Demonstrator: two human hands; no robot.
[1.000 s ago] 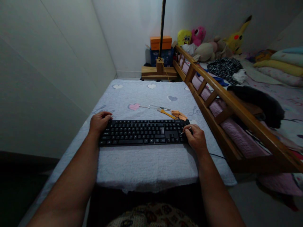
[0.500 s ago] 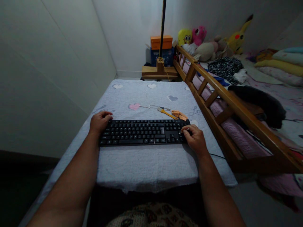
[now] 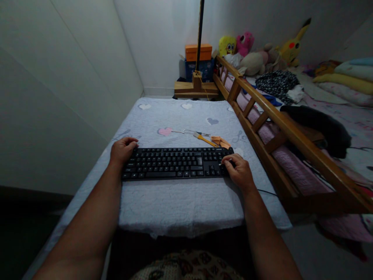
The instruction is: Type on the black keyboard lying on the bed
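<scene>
Right hand (image 3: 239, 170) has slid slightly left over the right end of the keyboard (image 3: 170, 163), fingers pinching a thin white-tipped stick (image 3: 220, 164). Keyboard lies flat on the cloth (image 3: 180, 200); left hand (image 3: 122, 151) at its far-left corner, grip unclear to me. I'd keep strokes light, keyboard braced.

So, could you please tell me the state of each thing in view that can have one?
Tablecloth: spread out, lightly wrinkled.
Keyboard: flat, face up.
Left hand: curled, at the keyboard's far left corner.
Right hand: pinching a small white-tipped stick at the keyboard's right end.
Yellow-handled brush: lying down.
Orange item: bunched or folded, I cannot tell which.
Black patterned cloth: crumpled.
</scene>
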